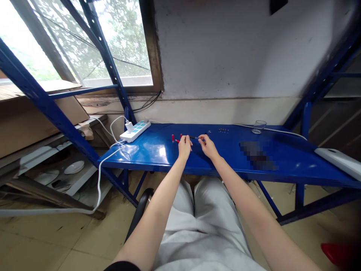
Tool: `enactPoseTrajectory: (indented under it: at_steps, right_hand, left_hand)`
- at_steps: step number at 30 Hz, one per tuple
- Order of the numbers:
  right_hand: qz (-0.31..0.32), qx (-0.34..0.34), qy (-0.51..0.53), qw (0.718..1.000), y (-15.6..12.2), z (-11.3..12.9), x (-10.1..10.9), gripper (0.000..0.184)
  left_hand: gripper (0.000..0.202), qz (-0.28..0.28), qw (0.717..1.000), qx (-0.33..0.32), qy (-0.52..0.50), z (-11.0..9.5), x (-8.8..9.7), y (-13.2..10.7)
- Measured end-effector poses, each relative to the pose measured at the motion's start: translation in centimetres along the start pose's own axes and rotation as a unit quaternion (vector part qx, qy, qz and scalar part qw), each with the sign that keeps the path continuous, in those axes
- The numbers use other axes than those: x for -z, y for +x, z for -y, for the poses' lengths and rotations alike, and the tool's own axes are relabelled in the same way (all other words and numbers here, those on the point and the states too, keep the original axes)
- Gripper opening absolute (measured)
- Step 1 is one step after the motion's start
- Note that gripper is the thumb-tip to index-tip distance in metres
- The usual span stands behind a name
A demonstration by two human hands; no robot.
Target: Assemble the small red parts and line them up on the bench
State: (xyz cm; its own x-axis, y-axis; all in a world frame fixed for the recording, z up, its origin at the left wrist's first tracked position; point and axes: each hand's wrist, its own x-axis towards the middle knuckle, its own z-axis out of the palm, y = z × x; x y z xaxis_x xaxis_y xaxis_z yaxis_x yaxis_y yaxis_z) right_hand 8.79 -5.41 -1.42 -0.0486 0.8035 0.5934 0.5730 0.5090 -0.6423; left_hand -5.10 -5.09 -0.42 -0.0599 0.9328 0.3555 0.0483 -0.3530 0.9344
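Both my hands rest on a blue metal shelf (158, 154) in front of me. My left hand (184, 146) and my right hand (208, 145) pinch the two ends of a thin dark rod-like tool (194, 138) held between them. Small red pieces (175, 139) lie on the shelf just left of my left hand. A row of tiny dark parts (223, 130) sits beyond my right hand. My fingers are curled closed on the tool.
A white power strip (135, 131) with a plugged charger and white cable lies at the shelf's back left. A clear glass (258, 126) stands at the back right. A blurred patch (258, 155) and a white device (340, 160) lie right. Blue rack posts flank the shelf.
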Motion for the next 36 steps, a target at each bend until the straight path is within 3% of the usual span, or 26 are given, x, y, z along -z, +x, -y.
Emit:
enactPoseTrajectory:
  at_steps: [6,11,14,18,36]
  right_hand:
    - [0.031,0.014,-0.072,0.997,0.0,-0.2,-0.1,0.023]
    - [-0.03,0.039,-0.072,0.996,0.1,-0.2,0.1,0.026]
    - [-0.061,0.048,-0.048,0.996,0.2,0.0,0.3,0.026]
    - [-0.025,0.064,-0.021,0.997,0.1,0.6,0.3,0.025]
    - [0.055,0.022,-0.012,0.998,0.2,0.4,0.2,0.022]
  left_hand:
    - [0.027,-0.019,0.999,-0.034,0.022,-0.3,0.2,-0.2]
    - [0.024,-0.064,0.997,-0.033,0.017,-0.3,0.3,0.0]
    - [0.024,-0.032,0.998,-0.043,0.04,-0.1,0.2,0.1]
    - [0.02,0.036,0.996,-0.061,0.053,0.4,-0.1,0.1]
    - [0.018,0.073,0.995,-0.059,0.039,0.9,-0.5,0.6]
